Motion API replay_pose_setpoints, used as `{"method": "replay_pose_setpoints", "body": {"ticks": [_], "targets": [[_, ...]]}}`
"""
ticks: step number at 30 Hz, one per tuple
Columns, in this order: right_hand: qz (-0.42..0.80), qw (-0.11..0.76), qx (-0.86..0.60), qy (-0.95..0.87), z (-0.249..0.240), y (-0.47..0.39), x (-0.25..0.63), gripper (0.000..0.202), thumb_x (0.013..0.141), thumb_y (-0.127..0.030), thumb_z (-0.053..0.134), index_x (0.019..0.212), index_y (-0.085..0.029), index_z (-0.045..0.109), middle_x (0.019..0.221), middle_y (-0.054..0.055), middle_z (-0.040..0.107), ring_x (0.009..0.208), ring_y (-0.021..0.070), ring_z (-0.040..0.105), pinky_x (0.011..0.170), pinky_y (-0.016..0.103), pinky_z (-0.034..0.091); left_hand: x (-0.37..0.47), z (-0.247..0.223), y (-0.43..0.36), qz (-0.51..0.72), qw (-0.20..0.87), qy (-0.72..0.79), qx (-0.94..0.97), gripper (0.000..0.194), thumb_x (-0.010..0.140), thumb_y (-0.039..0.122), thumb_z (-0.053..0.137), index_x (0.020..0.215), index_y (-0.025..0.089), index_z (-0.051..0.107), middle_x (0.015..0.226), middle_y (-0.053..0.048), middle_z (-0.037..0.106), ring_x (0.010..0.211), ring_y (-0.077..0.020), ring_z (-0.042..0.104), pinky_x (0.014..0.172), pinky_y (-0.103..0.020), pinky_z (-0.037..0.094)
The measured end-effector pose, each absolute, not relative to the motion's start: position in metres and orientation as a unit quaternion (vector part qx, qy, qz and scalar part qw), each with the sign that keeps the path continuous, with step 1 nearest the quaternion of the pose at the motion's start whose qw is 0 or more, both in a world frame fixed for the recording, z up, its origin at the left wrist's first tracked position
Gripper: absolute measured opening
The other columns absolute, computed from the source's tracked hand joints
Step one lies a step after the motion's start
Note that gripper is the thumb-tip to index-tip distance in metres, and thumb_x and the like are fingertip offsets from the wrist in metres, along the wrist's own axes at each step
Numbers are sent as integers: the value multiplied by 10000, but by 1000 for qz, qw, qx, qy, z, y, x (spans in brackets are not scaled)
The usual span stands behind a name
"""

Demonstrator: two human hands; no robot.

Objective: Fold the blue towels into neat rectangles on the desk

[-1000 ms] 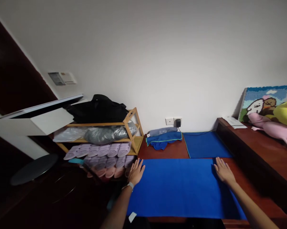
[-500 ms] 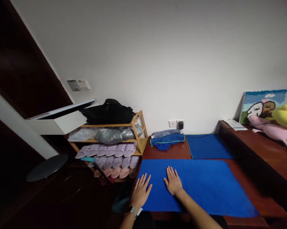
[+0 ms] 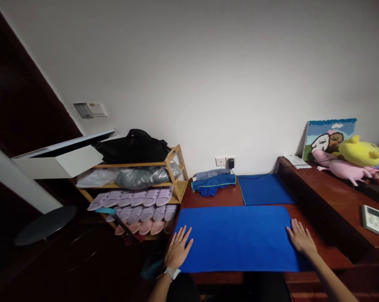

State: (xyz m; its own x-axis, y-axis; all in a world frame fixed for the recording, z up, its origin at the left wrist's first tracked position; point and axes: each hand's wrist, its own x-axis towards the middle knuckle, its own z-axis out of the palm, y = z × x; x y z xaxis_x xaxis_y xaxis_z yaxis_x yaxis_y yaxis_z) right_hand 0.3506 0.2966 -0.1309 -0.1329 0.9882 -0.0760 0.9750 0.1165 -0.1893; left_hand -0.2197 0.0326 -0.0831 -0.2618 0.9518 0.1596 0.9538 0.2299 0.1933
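Note:
A bright blue cloth (image 3: pixel 236 239) lies spread flat on the reddish-brown wooden table (image 3: pixel 220 201). My left hand (image 3: pixel 178 249) rests palm down on its left edge, fingers spread, a band around the wrist. At the cloth's right edge lies my right hand (image 3: pixel 301 239), palm down with its fingers stretched out. Neither hand holds anything. Behind is a second blue cloth (image 3: pixel 266 189) with a green edge. To its left sits a crumpled blue cloth (image 3: pixel 213 183) beside a rolled grey-blue one (image 3: pixel 211 174).
Left of the table stands a wooden rack (image 3: pixel 179 184) with slippers (image 3: pixel 151 197) and a black bag (image 3: pixel 134 147). On the raised surface at right are plush toys (image 3: pixel 340 167), a picture (image 3: pixel 329 136) and a white device (image 3: pixel 374 220). A plug (image 3: pixel 230 163) sits in the wall socket.
My right hand has moved from the left part of the cloth to its right edge. My left hand stays at the left edge. The view has shifted somewhat to the right.

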Motion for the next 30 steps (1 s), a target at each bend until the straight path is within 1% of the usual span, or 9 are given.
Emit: {"method": "replay_pose_setpoints", "body": {"ticks": [3, 6, 8, 13, 20, 23, 25, 27, 30], "targets": [[89, 50, -676, -730, -131, 301, 371, 822, 952, -555, 122, 1609, -95, 301, 1684, 142, 273, 1563, 289, 220, 1250, 530, 194, -226, -77, 32, -194, -21, -785, -588, 543, 1037, 498, 397, 1546, 315, 446, 1646, -18, 405, 1514, -216, 362, 1250, -440, 296], [46, 69, -656, -750, -130, 284, 345, 835, 952, -550, 141, 1604, -49, 290, 1691, 144, 241, 1568, 301, 198, 1259, 512, 189, -235, -75, 23, -260, -25, -788, -558, 504, 1054, 467, 335, 1470, 282, 551, 1587, -27, 501, 1455, -191, 460, 1199, -369, 394], [25, 89, -610, -787, -133, 269, 316, 820, 959, -566, 166, 1613, -89, 288, 1698, 107, 232, 1574, 287, 178, 1268, 499, 169, -238, -78, 13, -262, -2, -784, -563, 499, 1060, 464, 322, 1451, 281, 573, 1568, -26, 525, 1448, -190, 470, 1199, -373, 399], [48, 57, -594, -801, -143, 250, 275, 793, 970, -570, 174, 1628, -137, 256, 1690, 69, 268, 1570, 257, 197, 1275, 481, 158, -232, -94, -15, -166, 45, -760, -627, 506, 1059, 473, 373, 1536, 328, 459, 1633, -10, 425, 1501, -228, 386, 1226, -474, 361], [52, 75, -593, -800, -128, 246, 263, 752, 975, -512, 254, 1603, -105, 321, 1665, 98, 314, 1556, 291, 236, 1269, 513, 182, -228, -99, -21, -126, 69, -754, -640, 538, 1071, 468, 364, 1594, 347, 325, 1669, 0, 340, 1521, -221, 341, 1241, -469, 333], [71, 134, -538, -829, -108, 212, 206, 732, 1012, -501, 227, 1600, -74, 312, 1666, 123, 290, 1561, 299, 213, 1272, 520, 186, -227, -99, -20, -131, 69, -758, -636, 546, 1068, 480, 374, 1594, 342, 325, 1672, -12, 334, 1526, -229, 332, 1246, -483, 316], [111, 162, -459, -866, -95, 179, 150, 697, 1036, -516, 210, 1612, -134, 303, 1669, 91, 284, 1562, 274, 213, 1280, 509, 179, -226, -99, -19, -130, 68, -758, -635, 545, 1069, 486, 371, 1592, 337, 332, 1672, -20, 335, 1529, -230, 326, 1246, -485, 312], [157, 164, -392, -892, -85, 147, 95, 696, 1042, -556, 215, 1619, -172, 289, 1674, 70, 264, 1564, 260, 208, 1284, 496, 180, -224, -99, -19, -130, 69, -758, -635, 543, 1071, 486, 365, 1592, 336, 333, 1671, -26, 338, 1528, -231, 328, 1244, -485, 311], [207, 131, -348, -905, -77, 113, 34, 725, 1040, -582, 200, 1625, -157, 255, 1681, 82, 214, 1568, 263, 185, 1286, 493, 169, -224, -99, -18, -128, 73, -757, -637, 542, 1073, 479, 361, 1595, 341, 320, 1672, -32, 338, 1524, -233, 338, 1241, -486, 313]]}}
